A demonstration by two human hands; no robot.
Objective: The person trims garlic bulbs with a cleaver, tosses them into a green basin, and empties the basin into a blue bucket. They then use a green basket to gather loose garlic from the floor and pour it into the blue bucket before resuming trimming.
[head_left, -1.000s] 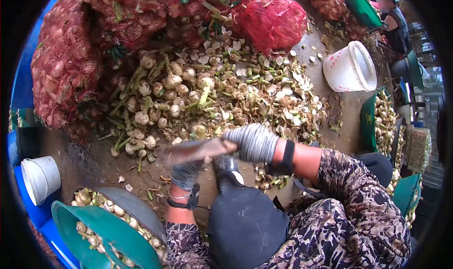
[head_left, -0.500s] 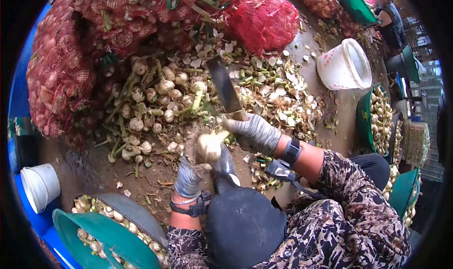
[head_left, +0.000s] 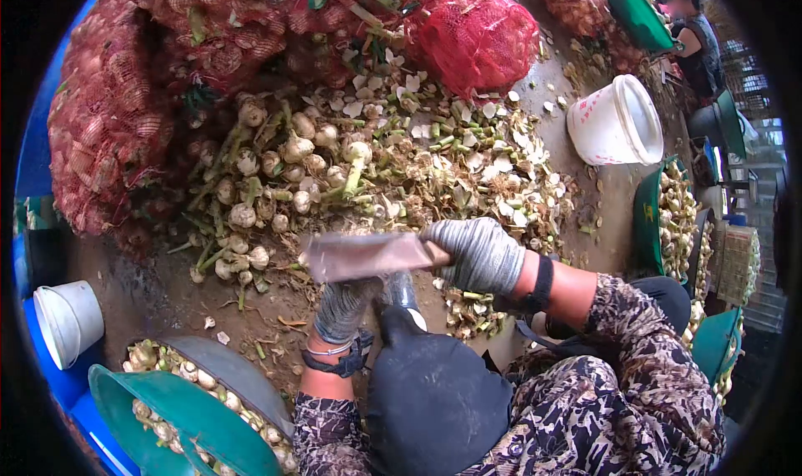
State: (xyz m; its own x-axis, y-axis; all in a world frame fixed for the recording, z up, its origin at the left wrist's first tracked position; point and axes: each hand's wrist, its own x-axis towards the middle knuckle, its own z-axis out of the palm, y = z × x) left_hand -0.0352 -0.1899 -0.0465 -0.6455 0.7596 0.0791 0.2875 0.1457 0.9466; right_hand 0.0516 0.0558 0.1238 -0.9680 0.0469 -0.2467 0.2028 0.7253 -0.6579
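Note:
My right hand point(head_left: 480, 255), in a grey striped glove, is wrapped round the handle of a wide-bladed knife point(head_left: 363, 257). The blade lies roughly level across the view, its tip end over my left hand point(head_left: 341, 311). That hand wears a grey glove too; its fingers are hidden behind the blade, so what it holds does not show. Just below is a dark rounded pad point(head_left: 434, 397). Beyond the knife lies a pile of garlic bulbs point(head_left: 296, 149) with stems, beside cut stems and root trimmings point(head_left: 493, 167).
Red mesh sacks point(head_left: 109, 134) of bulbs stand at the back left, with a crumpled red net point(head_left: 476, 37) beside them. White buckets point(head_left: 614, 121) sit right and left. A green basin point(head_left: 180, 426) is lower left; green baskets point(head_left: 647, 217) line the right. A person point(head_left: 697, 42) is at upper right.
The knife has swung from upright to level and come down towards my left hand. The pale bulb seen at my left hand before is now hidden.

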